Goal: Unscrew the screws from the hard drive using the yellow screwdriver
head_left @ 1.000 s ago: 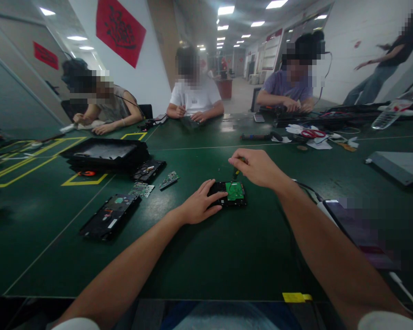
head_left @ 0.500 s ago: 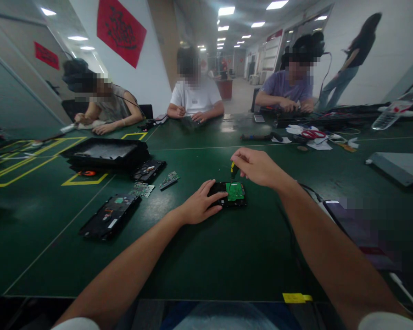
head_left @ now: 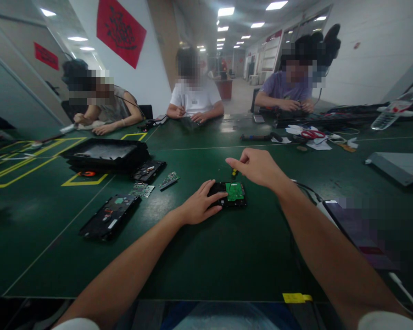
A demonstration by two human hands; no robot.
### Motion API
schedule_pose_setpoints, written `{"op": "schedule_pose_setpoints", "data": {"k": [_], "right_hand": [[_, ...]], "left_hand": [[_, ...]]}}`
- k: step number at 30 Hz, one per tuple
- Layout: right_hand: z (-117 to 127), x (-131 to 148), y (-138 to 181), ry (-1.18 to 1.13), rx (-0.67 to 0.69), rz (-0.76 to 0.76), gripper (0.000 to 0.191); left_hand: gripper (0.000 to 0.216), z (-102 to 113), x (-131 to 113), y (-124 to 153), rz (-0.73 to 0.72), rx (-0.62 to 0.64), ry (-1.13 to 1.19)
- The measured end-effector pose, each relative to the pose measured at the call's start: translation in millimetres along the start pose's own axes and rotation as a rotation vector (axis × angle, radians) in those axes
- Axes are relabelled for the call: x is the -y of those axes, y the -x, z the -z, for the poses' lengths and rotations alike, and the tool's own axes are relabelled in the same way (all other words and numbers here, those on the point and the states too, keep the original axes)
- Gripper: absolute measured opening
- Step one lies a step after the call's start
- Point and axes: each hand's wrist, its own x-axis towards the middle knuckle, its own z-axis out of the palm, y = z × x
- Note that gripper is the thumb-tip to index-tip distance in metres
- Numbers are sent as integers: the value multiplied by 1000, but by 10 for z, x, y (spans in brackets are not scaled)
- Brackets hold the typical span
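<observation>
On the green table (head_left: 192, 256) lies a black hard drive (head_left: 241, 202) with a green circuit board (head_left: 234, 191) on top. My left hand (head_left: 206, 204) rests on the drive's left part with fingers stretched out and spread, one fingertip reaching the board's edge. A small yellow-and-black screwdriver (head_left: 234, 173) stands nearly upright above the board, in the closed fingers of my right hand (head_left: 259, 167). Its tip points down at the board's far part; whether it touches a screw is too small to tell. My right palm hides the top of its handle.
Left of the drive lie loose circuit boards (head_left: 142, 189), another black drive (head_left: 110, 216) and a black bin (head_left: 106, 153). To the right are a phone (head_left: 358, 233) with a cable and a grey metal box (head_left: 399, 167). Beyond, several people sit; scissors (head_left: 313, 134) lie far right.
My right hand has turned about the screwdriver, its thumb now pointing left and more of the handle covered. My left hand and the drive keep their place. A walking person has left view.
</observation>
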Motion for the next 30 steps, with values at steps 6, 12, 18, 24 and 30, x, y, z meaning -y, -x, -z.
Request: {"op": "schedule_pose_setpoints", "data": {"k": [6,12,18,24,30], "right_hand": [[15,51,49,-141,47,91,35],[-36,28,32,-329,138,155,24],[-4,-8,19,-303,142,151,26],[-25,3,32,-398,146,60,20],[-34,0,22,-349,139,68,16]], "left_hand": [[55,3,-2,4,-7,1,-16],[55,3,-8,4,-8,0,-21],[55,-22,17,5,-10,-2,-29],[54,-18,14,11,-18,-19,-13],[54,-5,6,10,-13,-7,-20]]}}
